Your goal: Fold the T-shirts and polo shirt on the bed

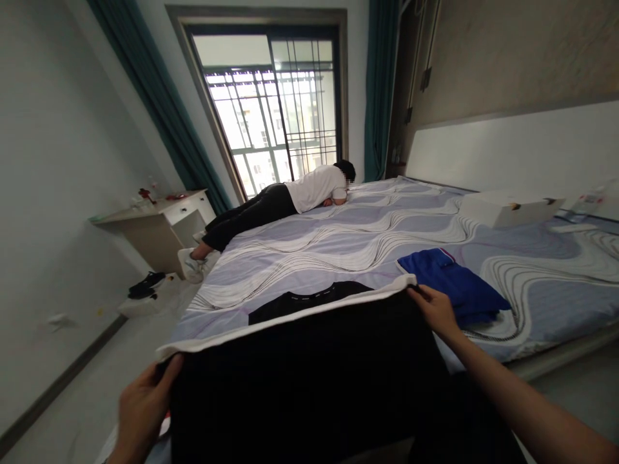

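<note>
A black garment (300, 380) with a white band along its upper edge is stretched wide between my two hands, close to me at the near side of the bed. My left hand (145, 399) pinches its left corner. At the right corner, my right hand (435, 309) grips the same edge between thumb and fingers. Just beyond the band a black neckline (314, 298) with small white marks lies on the bed; whether it belongs to the held garment I cannot tell. A folded blue garment (449, 283) with a red and white trim rests on the bed near my right hand.
The bed (338, 245) has a wavy patterned sheet. A person (309, 190) lies across its far left side. A white box (507, 209) sits by the headboard (522, 148). A small desk (149, 225) stands at left, with dark shoes (145, 283) below it.
</note>
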### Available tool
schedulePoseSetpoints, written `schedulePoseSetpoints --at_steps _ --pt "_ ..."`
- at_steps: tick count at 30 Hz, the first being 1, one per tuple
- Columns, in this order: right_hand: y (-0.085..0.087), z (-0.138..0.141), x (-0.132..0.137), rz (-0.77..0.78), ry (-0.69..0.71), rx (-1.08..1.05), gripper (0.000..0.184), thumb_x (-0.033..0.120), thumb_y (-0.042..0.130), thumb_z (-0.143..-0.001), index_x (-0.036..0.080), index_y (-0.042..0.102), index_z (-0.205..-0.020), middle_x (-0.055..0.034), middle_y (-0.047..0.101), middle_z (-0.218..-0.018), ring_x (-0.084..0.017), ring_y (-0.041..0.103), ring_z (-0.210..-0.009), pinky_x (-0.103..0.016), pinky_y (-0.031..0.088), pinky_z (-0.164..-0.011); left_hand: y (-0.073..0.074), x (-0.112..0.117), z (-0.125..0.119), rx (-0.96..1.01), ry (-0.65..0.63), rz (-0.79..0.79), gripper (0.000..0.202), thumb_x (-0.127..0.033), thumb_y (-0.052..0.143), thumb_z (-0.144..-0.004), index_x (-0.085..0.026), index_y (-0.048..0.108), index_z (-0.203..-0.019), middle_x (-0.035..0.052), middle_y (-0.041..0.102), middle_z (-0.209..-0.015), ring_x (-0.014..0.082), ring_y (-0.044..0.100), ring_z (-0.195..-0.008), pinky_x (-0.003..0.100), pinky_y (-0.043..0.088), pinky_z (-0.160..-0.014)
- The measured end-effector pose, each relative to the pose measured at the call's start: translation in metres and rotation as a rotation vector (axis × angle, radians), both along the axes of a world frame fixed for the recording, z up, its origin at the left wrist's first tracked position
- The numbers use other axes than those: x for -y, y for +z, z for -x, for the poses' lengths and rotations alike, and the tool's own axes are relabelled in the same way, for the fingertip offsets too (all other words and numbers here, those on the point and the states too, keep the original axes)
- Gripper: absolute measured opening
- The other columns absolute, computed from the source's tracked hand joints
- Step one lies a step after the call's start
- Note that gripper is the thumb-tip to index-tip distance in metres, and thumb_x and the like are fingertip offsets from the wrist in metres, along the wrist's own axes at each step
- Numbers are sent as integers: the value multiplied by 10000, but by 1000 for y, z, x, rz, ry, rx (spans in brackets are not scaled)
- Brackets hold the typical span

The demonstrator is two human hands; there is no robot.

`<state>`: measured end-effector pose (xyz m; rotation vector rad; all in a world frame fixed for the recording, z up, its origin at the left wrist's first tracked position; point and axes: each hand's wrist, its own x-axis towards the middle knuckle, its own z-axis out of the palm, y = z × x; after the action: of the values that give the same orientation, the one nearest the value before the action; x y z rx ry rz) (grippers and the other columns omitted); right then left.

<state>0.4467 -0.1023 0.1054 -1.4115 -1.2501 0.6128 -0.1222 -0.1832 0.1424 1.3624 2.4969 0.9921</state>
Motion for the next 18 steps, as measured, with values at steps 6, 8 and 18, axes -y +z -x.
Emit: schedulePoseSetpoints --at_steps 6,8,18 --pt "-89 0 -91 61 88 105 503 673 610 -715 189 743 -745 -53 742 -715 -267 666 -715 -347 502 -663 -92 -107 0 229 -197 -178 654 -797 580 -566 -171 723 -693 56 713 -632 277 657 -676 333 487 -600" --pt "-106 -4 -104 76 63 108 509 667 592 -740 185 750 -782 -62 754 -742 -278 678 -737 -352 502 -673 -107 -125 5 196 -199 -183 609 -754 566 -619 -170 725 -684 47 692 -610 271 645 -667 334 480 -620" --pt "-117 -9 -149 236 -7 325 452 595 550 -758 198 762 -794 -74 751 -764 -293 676 -799 -346 453 -704 -125 -185 22 99 -209 13 579 -676 524 -736 -179 770 -907 70 754 -771 297 689 -816 322 476 -691"
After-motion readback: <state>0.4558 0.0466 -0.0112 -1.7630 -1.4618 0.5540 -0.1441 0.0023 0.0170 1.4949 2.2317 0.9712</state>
